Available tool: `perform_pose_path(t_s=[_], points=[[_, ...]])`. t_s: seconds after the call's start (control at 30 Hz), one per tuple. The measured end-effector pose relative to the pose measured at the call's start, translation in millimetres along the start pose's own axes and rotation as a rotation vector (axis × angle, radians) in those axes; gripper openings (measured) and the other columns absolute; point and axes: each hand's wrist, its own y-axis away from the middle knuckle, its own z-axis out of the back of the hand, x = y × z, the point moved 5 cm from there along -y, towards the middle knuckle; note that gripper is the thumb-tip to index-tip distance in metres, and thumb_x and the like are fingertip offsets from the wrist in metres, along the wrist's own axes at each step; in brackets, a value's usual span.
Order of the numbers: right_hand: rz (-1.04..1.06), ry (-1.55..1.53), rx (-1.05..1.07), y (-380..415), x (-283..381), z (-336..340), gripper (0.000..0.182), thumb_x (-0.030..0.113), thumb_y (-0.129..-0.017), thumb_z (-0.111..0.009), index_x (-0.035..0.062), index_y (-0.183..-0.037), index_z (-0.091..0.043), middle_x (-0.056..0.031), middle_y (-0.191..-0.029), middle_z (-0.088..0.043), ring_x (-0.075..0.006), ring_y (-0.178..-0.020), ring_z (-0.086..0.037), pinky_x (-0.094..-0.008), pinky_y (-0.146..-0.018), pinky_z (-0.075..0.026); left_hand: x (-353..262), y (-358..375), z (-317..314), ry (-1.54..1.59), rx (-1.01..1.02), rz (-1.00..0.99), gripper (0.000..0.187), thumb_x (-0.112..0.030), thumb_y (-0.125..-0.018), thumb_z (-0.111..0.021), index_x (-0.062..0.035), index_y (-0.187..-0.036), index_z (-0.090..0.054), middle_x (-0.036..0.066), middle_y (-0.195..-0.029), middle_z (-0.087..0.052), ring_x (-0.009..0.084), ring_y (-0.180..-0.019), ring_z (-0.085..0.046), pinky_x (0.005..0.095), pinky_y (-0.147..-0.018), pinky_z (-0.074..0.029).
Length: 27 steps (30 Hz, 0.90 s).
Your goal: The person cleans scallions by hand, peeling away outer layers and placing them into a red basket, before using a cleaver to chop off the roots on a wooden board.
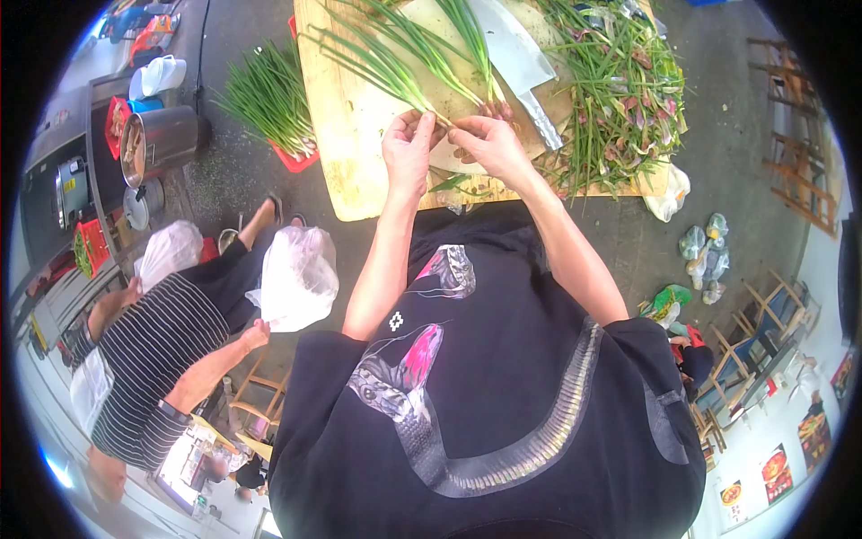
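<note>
My left hand (pixel 409 148) pinches the lower end of a green onion (pixel 382 74) over the near part of the wooden board (pixel 346 171). Close beside it, my right hand (pixel 489 148) has its fingers closed at the root end of the same stalk. More green onions (pixel 458 54) with reddish bulbs lie just beyond my hands on a round chopping board (pixel 530 22). A cleaver (pixel 512 54) rests to their right, its handle pointing toward me. A heap of trimmed leaves and skins (pixel 620 99) covers the right side.
Left of the board, a red basket (pixel 292 160) holds many green onions (pixel 269 99). A person in a striped shirt (pixel 162 359) carries white plastic bags (pixel 296 274) at the left. Bags (pixel 708 251) lie on the floor at right. A large metal pot (pixel 171 142) stands far left.
</note>
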Motion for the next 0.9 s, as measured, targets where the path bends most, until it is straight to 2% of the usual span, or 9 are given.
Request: perform_pose_path(t_s=[0.1,0.2,0.3,0.43,0.47,0.57,0.6,0.7,0.9], points=[[0.087,0.201,-0.15,9,10,14,0.037,0.025,-0.099,-0.072,0.0009,-0.128,-0.072,-0.0088,-0.11,-0.077,-0.0138,-0.093,-0.071,-0.0337,-0.083,-0.059,-2,3,-2,-0.034,-0.023,-0.067,0.022,-0.013,-0.103,-0.071,0.0023,-0.117,-0.064,0.011,-0.109,-0.073,0.0169,-0.092,-0.073,0.0303,-0.086,-0.063],[0.212,0.368,-0.377,29,29,42,0.035,0.024,-0.1,-0.07,0.0031,-0.127,-0.072,-0.0102,-0.111,-0.077,-0.0186,-0.093,-0.073,-0.0351,-0.083,-0.058,16,1,2,0.002,-0.04,0.101,0.026,-0.018,-0.103,-0.071,0.0034,-0.116,-0.065,0.012,-0.104,-0.075,0.0172,-0.091,-0.074,0.03,-0.082,-0.062],[0.378,0.675,-0.657,44,29,83,0.033,0.025,-0.097,-0.072,0.0055,-0.124,-0.074,-0.0138,-0.115,-0.075,-0.0285,-0.098,-0.073,-0.0383,-0.088,-0.056,16,1,15,-0.466,0.039,0.198,0.029,-0.022,-0.101,-0.073,0.0056,-0.11,-0.067,0.012,-0.094,-0.076,0.0151,-0.082,-0.073,0.0277,-0.074,-0.061],[0.271,0.889,-0.552,38,19,105,0.038,0.027,-0.093,-0.075,0.005,-0.124,-0.073,-0.0181,-0.119,-0.072,-0.0351,-0.111,-0.067,-0.0433,-0.095,-0.054,-19,6,11,-0.754,0.093,-0.182,0.027,-0.023,-0.097,-0.077,-0.0011,-0.112,-0.073,0.006,-0.086,-0.079,0.0137,-0.072,-0.072,0.028,-0.066,-0.057],[0.348,0.937,-0.548,32,10,103,0.042,0.026,-0.092,-0.075,0.0045,-0.128,-0.07,-0.0195,-0.119,-0.07,-0.038,-0.108,-0.067,-0.0464,-0.093,-0.054,-29,8,5,-0.905,0.107,-0.149,0.026,-0.02,-0.093,-0.079,-0.0073,-0.115,-0.074,0.007,-0.097,-0.078,0.0207,-0.085,-0.074,0.0346,-0.077,-0.058],[0.319,0.99,-0.545,13,1,101,0.05,0.028,-0.089,-0.078,0.0058,-0.131,-0.064,-0.0203,-0.119,-0.066,-0.0419,-0.106,-0.065,-0.0506,-0.091,-0.054,-56,9,-34,-1.267,0.278,-0.948,0.028,-0.02,-0.086,-0.082,-0.0105,-0.112,-0.076,0.009,-0.113,-0.075,0.0293,-0.103,-0.07,0.0424,-0.094,-0.054],[0.304,1.026,-0.531,7,2,99,0.053,0.027,-0.089,-0.077,0.0027,-0.132,-0.06,-0.0212,-0.118,-0.065,-0.0431,-0.105,-0.065,-0.0516,-0.091,-0.055,-46,1,-34,-1.229,0.427,-0.907,0.031,-0.022,-0.082,-0.083,-0.0123,-0.112,-0.077,0.01,-0.122,-0.071,0.0346,-0.114,-0.064,0.048,-0.102,-0.048],[0.242,1.07,-0.491,-4,5,100,0.052,0.026,-0.089,-0.074,-0.0006,-0.131,-0.058,-0.0216,-0.118,-0.065,-0.0438,-0.105,-0.066,-0.0521,-0.092,-0.055,-26,-6,-37,-1.32,0.696,-0.93,0.03,-0.022,-0.084,-0.081,-0.0128,-0.111,-0.075,0.009,-0.113,-0.072,0.0332,-0.107,-0.066,0.0463,-0.097,-0.05],[0.068,0.741,-0.572,26,28,129,0.053,0.029,-0.089,-0.071,-0.0013,-0.13,-0.056,-0.0252,-0.123,-0.067,-0.0396,-0.11,-0.069,-0.0488,-0.096,-0.054,-15,-14,-33,-1.364,0.758,-0.718,0.018,-0.021,-0.089,-0.078,-0.0124,-0.104,-0.074,0.009,-0.092,-0.073,0.0328,-0.092,-0.07,0.0447,-0.087,-0.054]])
